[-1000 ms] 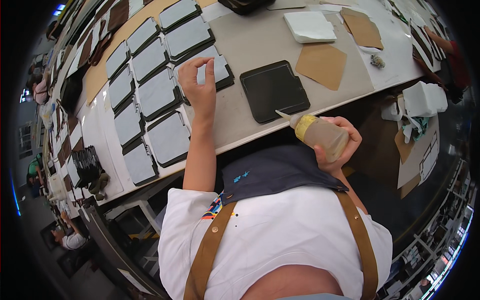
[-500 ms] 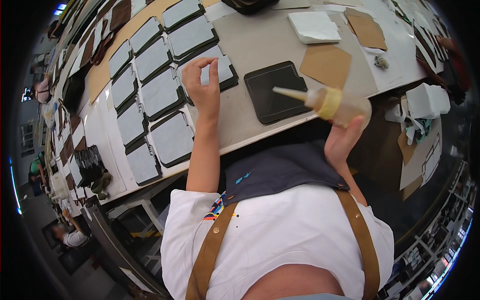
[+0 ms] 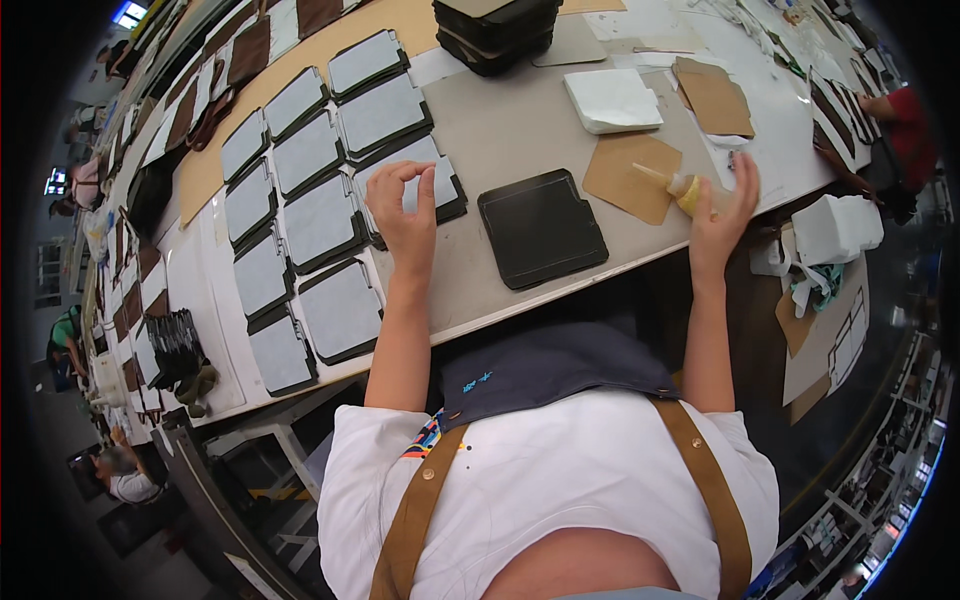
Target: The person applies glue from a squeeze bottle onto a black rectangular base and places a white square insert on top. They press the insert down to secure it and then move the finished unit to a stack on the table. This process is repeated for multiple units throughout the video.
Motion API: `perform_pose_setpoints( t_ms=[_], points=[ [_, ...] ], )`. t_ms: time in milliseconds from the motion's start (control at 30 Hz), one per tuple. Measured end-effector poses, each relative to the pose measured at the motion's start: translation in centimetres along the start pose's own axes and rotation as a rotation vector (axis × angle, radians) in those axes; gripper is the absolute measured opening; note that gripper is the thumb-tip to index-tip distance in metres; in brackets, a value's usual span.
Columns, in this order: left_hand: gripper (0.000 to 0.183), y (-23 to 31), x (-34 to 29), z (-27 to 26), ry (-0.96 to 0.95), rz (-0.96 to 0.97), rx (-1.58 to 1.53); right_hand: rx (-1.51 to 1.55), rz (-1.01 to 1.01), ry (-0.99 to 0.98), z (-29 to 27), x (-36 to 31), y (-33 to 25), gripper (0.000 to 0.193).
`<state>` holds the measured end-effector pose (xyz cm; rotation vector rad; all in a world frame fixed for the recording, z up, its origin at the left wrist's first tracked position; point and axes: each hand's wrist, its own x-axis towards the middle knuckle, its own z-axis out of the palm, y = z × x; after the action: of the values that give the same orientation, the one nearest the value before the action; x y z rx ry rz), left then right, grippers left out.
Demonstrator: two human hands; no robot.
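My left hand hovers over a pale-faced, black-edged panel. Its thumb and forefinger curl together into a ring, and nothing shows between the tips. My right hand is at the right of the table, thumb and fingers around the body of a small squeeze bottle with a long pale nozzle and a yellow band. The nozzle points left over a brown card sheet. Between my hands a flat black panel with rounded corners lies near the table edge.
Rows of pale-faced panels cover the left of the table. At the back stand a dark stack and a white pad. More brown card lies right. A person in red is at the far right, beyond white foam pieces.
My right hand has moved forward and right with the bottle, away from the black panel. My left hand keeps its curled shape. The whole view has shifted a little.
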<state>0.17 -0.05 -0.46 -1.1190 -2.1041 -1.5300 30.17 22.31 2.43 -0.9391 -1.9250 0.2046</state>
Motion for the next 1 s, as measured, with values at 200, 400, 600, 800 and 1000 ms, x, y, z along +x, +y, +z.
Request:
perform_pose_setpoints(
  t_ms=[200, 400, 600, 800, 1000],
  points=[
    [0.009, -0.3, 0.3, 0.7, -0.004, 0.027, -0.018, 0.031, -0.258, -0.422, 9.2, 4.3, -1.0, 0.021],
    [0.006, 0.2, 0.2, 0.0, 0.003, 0.037, 0.042, -0.035, -0.282, -0.501, 12.0, 5.3, -1.0, 0.009],
    [0.006, 0.4, 0.1, 0.0, -0.009, 0.019, 0.006, 0.159, 0.109, -0.645, 11.9, 7.5, -0.3, 0.013],
    [0.007, 0.7, 0.4, 0.3, 0.0, 0.011, -0.043, 1.158, 0.855, 0.024, 10.6, 13.3, 8.5, 0.015],
    [0.02, 1.7, 0.0, -0.1, -0.247, -0.23, -0.347, 0.81, 0.292, 0.199, 3.5, 13.0, -0.8, 0.012]
  ],
)
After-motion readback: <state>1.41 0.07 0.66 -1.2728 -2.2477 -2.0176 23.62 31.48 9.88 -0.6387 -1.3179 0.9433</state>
